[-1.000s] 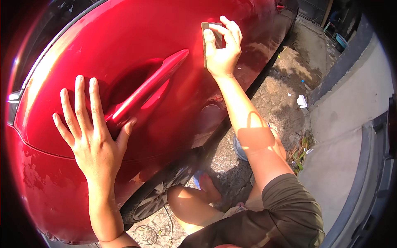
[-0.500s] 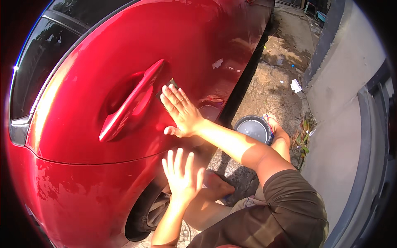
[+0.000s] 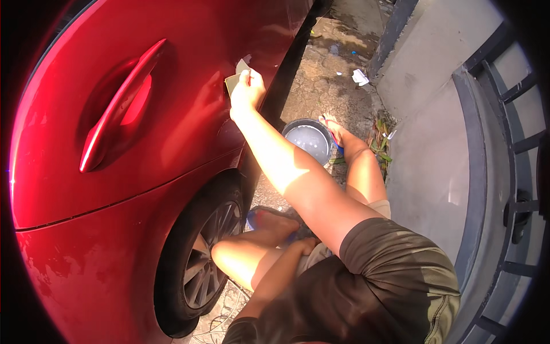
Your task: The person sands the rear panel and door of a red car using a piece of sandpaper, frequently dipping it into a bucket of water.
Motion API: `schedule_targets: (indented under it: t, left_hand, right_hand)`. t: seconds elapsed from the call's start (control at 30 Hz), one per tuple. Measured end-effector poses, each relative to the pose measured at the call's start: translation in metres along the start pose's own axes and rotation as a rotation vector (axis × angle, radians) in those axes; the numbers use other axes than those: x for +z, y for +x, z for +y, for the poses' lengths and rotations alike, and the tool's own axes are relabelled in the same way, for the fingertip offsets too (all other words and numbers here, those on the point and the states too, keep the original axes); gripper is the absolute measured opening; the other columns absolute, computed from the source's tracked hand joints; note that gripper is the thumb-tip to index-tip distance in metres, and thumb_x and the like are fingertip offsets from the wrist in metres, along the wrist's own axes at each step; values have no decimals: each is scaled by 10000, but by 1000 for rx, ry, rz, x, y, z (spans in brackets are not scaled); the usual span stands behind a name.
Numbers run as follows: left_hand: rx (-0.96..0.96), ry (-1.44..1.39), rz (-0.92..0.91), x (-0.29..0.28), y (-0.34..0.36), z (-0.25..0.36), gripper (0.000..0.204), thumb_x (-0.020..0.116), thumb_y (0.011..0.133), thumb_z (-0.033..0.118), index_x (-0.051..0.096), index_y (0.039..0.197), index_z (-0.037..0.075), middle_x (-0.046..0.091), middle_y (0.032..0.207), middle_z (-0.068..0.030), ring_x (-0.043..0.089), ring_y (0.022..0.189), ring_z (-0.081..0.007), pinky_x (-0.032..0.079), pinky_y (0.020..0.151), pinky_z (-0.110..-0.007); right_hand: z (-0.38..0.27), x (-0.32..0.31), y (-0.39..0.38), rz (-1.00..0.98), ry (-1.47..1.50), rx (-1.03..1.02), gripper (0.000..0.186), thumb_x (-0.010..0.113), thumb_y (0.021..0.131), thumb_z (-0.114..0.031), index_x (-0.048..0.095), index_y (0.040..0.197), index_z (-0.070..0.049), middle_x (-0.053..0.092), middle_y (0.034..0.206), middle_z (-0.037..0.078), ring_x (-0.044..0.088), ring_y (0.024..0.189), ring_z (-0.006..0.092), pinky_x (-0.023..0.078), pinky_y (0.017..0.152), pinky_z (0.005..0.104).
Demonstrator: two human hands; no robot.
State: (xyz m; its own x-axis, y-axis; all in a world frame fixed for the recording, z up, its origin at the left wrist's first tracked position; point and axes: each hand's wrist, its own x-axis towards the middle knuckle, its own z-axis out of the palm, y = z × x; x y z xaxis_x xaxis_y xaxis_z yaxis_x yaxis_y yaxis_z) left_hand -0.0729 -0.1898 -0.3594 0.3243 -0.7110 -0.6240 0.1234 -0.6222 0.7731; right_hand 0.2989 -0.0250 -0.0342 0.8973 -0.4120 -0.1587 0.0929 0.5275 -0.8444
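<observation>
My right hand point(image 3: 250, 93) pinches a folded, olive-grey sheet that looks like sandpaper point(image 3: 231, 83). One flap of the sheet sticks up past the fingers. It is close against the lower part of the red car door point(image 3: 189, 114); whether it touches the paint I cannot tell. To its left is the red door handle point(image 3: 123, 106). My left hand point(image 3: 309, 245) rests low at my lap, by my thigh, with its fingers mostly hidden.
A dark bucket point(image 3: 307, 121) of cloudy water stands beside my sandaled foot. The car's wheel point(image 3: 200, 258) is next to my bent knee. A grey wall point(image 3: 429, 143) and dark metal gate point(image 3: 492, 80) rise on the right. White scrap point(image 3: 360, 77) lies on the ground.
My right hand has gone from lying flat on the door beside the handle to gripping the sheet lower down. My left hand, earlier raised and spread, has dropped to my lap. The view has shifted right.
</observation>
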Motion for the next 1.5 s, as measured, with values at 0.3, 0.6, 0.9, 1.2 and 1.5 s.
schedule_targets:
  t: [0.3,0.6,0.9,1.2,1.5]
  left_hand:
    - [70,-27,-332,43,35,-8,898,809,824,291,402,1605,115,479,1603,-181,469,1468,-301,383,1190,-432]
    - [177,-359,-406,-25,25,40,840,790,842,270,425,1588,141,477,1601,-178,464,1472,-308,386,1184,-442]
    - [247,-638,-153,-79,85,80,765,768,863,240,469,1564,175,491,1588,-171,471,1468,-314,396,1174,-453]
    - [-125,141,917,-215,4,167,521,681,971,250,573,1454,86,675,1321,-179,678,1173,-353,529,1019,-460]
    - [-244,651,2721,-186,-348,254,131,732,910,22,717,1039,7,707,1013,-146,680,970,-317,531,873,-404]
  right_hand:
    - [65,-273,64,-212,181,791,426,583,1072,-347,533,1438,-136,674,1259,105,696,1074,323,592,898,554]
    - [274,-416,177,547,-194,795,285,489,1040,41,562,1311,-8,642,1235,168,691,1026,322,669,887,479]
    - [178,-335,191,32,-205,1087,359,493,1023,46,547,1377,23,639,1323,197,695,1135,407,661,913,479]
    - [-137,84,138,-1064,-228,-893,406,500,1089,-138,563,1454,29,580,1482,189,567,1363,315,412,1183,431]
    - [-193,163,-183,-1256,388,-1717,426,602,988,-165,625,1413,-146,556,1521,104,483,1446,348,407,1195,504]
